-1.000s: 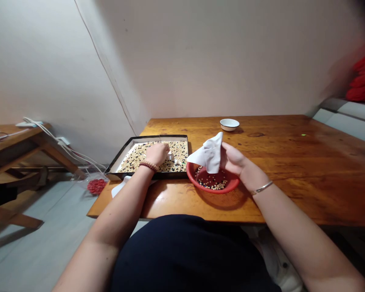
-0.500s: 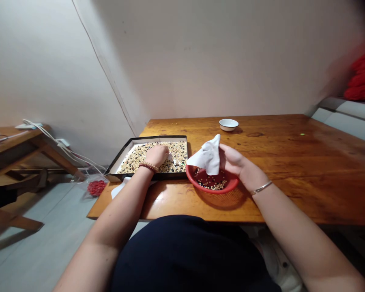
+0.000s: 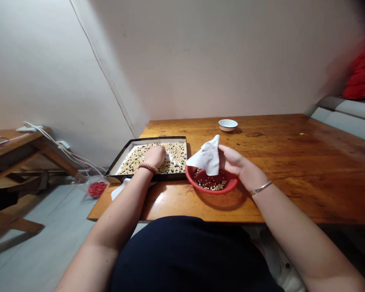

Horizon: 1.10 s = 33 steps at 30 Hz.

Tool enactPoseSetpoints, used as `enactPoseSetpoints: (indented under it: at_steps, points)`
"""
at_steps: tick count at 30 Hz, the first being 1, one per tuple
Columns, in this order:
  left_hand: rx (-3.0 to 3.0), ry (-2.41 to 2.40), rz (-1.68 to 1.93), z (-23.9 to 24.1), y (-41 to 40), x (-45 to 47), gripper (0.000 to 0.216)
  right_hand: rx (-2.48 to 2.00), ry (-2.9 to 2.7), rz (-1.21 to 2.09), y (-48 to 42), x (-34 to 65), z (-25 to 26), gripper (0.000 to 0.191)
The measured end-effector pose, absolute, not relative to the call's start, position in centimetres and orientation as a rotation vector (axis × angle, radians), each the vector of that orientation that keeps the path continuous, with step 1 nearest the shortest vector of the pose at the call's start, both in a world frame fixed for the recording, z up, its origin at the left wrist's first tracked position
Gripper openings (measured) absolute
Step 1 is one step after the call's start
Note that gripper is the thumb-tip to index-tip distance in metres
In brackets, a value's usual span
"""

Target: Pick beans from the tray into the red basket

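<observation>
Picking at beans (image 3: 134,158) in tray (image 3: 158,177), centre-left, seems your step: left hand (image 3: 155,157) fingers curled, hold unclear; right hand (image 3: 231,160) grasps cloth (image 3: 209,156) over red basket (image 3: 231,188), mid-frame. Next likely needs cloth held steady.

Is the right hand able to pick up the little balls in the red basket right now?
Probably not without freeing its grip: the right hand holds a white cloth, which hides part of the red basket from view. The little balls nearest the person look uncovered, though.
</observation>
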State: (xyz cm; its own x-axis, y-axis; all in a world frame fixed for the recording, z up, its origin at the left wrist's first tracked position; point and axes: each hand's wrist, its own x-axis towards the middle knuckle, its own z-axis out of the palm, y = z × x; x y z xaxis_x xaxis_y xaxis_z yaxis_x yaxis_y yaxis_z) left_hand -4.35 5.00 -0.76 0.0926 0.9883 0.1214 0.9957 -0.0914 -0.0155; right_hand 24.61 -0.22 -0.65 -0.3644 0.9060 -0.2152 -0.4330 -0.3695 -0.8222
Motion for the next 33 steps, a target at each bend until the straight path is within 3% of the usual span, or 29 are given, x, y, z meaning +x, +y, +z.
enactPoseSetpoints:
  at_steps: [15, 21, 29, 33]
  points:
    - [-2.213, -2.015, -0.095, -0.5, 4.7, -4.1, 0.030, -0.888, -0.834, 1.849, -0.4, 24.4, -0.4, 0.027]
    - [-2.189, -1.930, -0.194, 0.2, 4.3, -3.7, 0.027, -0.925, -0.863, 1.845, -0.1, 24.4, -1.1, 0.020]
    - [-2.521, -1.092, -0.886, 0.7, 0.6, 0.9, 0.025, -0.962, -0.984, 1.779, -0.6, 24.3, -0.9, 0.018]
    - [-2.609, -0.769, -0.876, -0.5, -1.3, 2.8, 0.021, -0.944, -1.112, 1.792, -1.4, 24.1, -0.6, 0.007]
